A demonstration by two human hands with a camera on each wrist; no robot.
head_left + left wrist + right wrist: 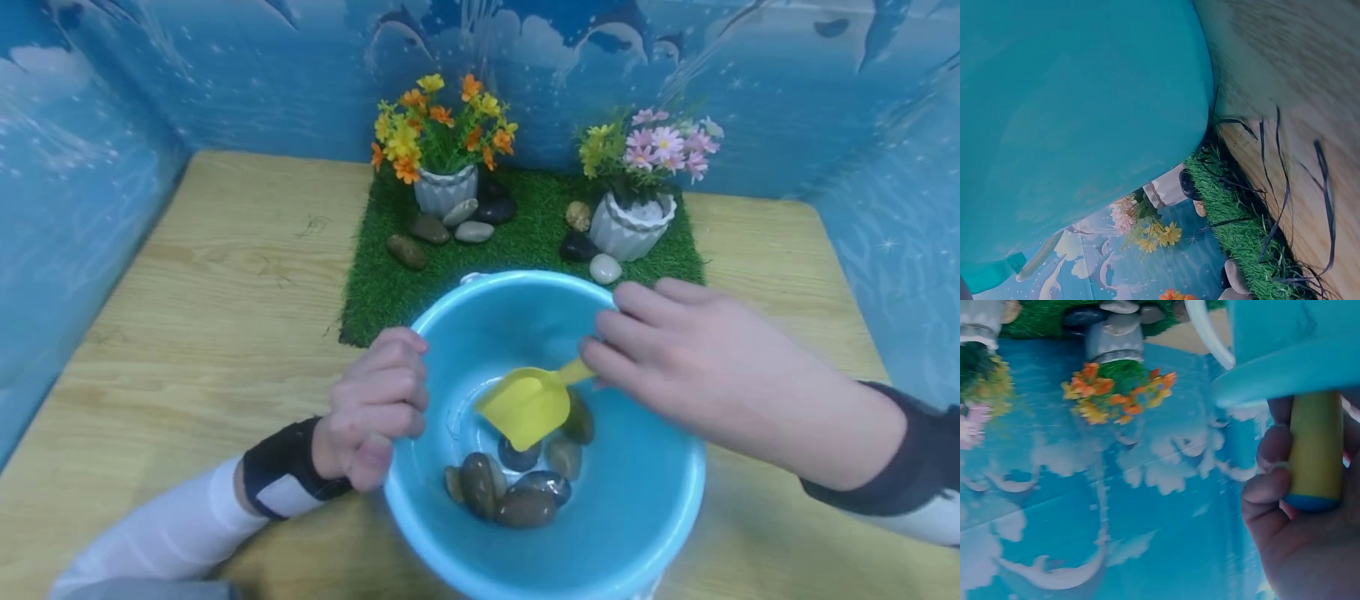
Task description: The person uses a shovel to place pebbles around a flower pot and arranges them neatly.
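Note:
A light-blue bucket stands on the table with several wet stones at its bottom. My left hand grips the bucket's left rim with curled fingers. In the left wrist view the bucket's outer wall fills much of the picture. My right hand, over the right side of the rim, holds a yellow toy shovel. The shovel's blade is inside the bucket, above the stones, and no stone shows on it. In the right wrist view, fingers curl round the yellow handle, which has a blue end.
Behind the bucket lies a green turf mat. On it stand a white pot with orange and yellow flowers, a pot with pink flowers, and several loose stones. Blue walls with dolphin pictures enclose the wooden table.

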